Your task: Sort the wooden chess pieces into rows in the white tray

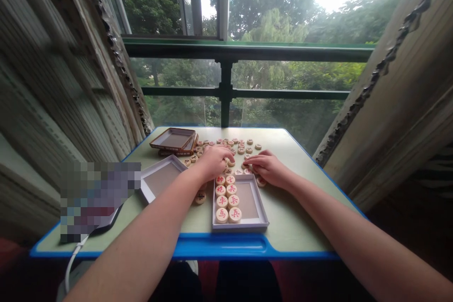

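My left hand (215,159) reaches over a loose group of round wooden xiangqi pieces, its fingers curled down around one xiangqi piece (231,163). To the right, my right hand (266,166) has its fingers stretched toward the same group, with the index fingertip at another piece. Directly in front of me lies a shallow white-rimmed box tray (260,221). Red-marked pieces (222,215) stand in two columns along its left side, faces up. The rest of its visible bottom is bare. My left hand and forearm hide part of the scattered pieces.
A second shallow tray (147,192) lies left of my left forearm. Brown box lids (172,138) are stacked at the table's back left. A blurred-out device with a white cable (72,260) rests at the left edge. Blue edging (222,245) borders the table; a window railing stands behind.
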The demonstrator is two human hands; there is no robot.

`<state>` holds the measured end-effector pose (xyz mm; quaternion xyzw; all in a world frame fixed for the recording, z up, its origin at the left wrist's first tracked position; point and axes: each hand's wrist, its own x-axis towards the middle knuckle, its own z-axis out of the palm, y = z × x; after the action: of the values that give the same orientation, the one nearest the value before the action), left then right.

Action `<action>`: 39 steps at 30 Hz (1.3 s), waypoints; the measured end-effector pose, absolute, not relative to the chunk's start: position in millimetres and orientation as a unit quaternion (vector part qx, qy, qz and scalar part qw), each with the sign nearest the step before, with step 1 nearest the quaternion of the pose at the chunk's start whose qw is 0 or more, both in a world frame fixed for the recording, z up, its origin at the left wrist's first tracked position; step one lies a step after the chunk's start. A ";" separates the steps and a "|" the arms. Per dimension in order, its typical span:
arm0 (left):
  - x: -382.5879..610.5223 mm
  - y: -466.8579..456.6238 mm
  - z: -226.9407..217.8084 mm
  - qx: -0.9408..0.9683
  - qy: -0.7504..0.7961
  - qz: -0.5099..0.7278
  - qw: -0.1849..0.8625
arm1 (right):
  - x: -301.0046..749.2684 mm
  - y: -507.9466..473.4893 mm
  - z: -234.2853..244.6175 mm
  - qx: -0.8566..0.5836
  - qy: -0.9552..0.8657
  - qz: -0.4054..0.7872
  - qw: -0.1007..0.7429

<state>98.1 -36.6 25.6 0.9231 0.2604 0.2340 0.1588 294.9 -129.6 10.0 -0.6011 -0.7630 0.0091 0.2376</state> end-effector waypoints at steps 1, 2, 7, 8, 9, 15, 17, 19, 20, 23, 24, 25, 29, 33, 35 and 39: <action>98.0 -35.0 24.4 0.922 0.264 0.237 0.158 | 295.5 -129.1 9.4 -0.602 -0.761 0.007 0.241; 97.7 -33.1 23.1 0.920 0.271 0.239 0.153 | 296.0 -128.7 9.0 -0.602 -0.761 0.005 0.244; 93.2 -24.7 20.9 0.911 0.320 0.233 0.114 | 294.3 -128.7 9.0 -0.600 -0.758 -0.003 0.254; 91.8 -24.2 22.0 0.909 0.327 0.232 0.114 | 293.3 -129.0 9.1 -0.598 -0.761 0.001 0.252; 90.5 -24.1 23.5 0.906 0.332 0.237 0.117 | 292.2 -129.4 9.2 -0.597 -0.762 0.004 0.250; 87.6 -26.3 32.7 0.820 0.357 0.341 0.290 | 288.8 -132.2 9.8 -0.607 -0.751 -0.005 0.258; 88.2 -27.2 35.2 0.773 0.368 0.347 0.382 | 289.1 -132.3 10.2 -0.612 -0.744 -0.008 0.269; 88.8 -28.6 37.0 0.744 0.380 0.340 0.433 | 289.7 -132.2 10.6 -0.620 -0.730 -0.005 0.289; 89.2 -29.4 37.3 0.740 0.381 0.337 0.439 | 289.8 -132.1 10.8 -0.625 -0.722 -0.003 0.298; 90.6 -31.5 34.5 0.784 0.355 0.331 0.386 | 289.4 -132.7 11.9 -0.621 -0.724 -0.006 0.300; 91.0 -31.9 32.6 0.811 0.338 0.322 0.353 | 289.0 -133.1 12.3 -0.611 -0.737 -0.007 0.289; 91.2 -32.0 30.7 0.838 0.319 0.304 0.321 | 288.4 -133.5 12.8 -0.601 -0.750 -0.007 0.276; 90.4 -31.0 25.4 0.908 0.264 0.197 0.258 | 287.0 -134.4 14.2 -0.588 -0.774 -0.008 0.236; 91.2 -30.2 24.2 0.924 0.252 0.183 0.220 | 287.0 -134.1 14.4 -0.609 -0.760 -0.025 0.227; 93.4 -30.5 23.7 0.931 0.243 0.191 0.197 | 286.9 -133.8 14.5 -0.611 -0.756 -0.026 0.234; 97.0 -32.3 23.9 0.938 0.243 0.176 0.176 | 285.8 -135.2 15.7 -0.591 -0.779 0.014 0.212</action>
<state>97.0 -32.3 23.9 0.9376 0.2431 0.1755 0.1762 285.8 -135.2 15.7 -0.5906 -0.7785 0.0145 0.2117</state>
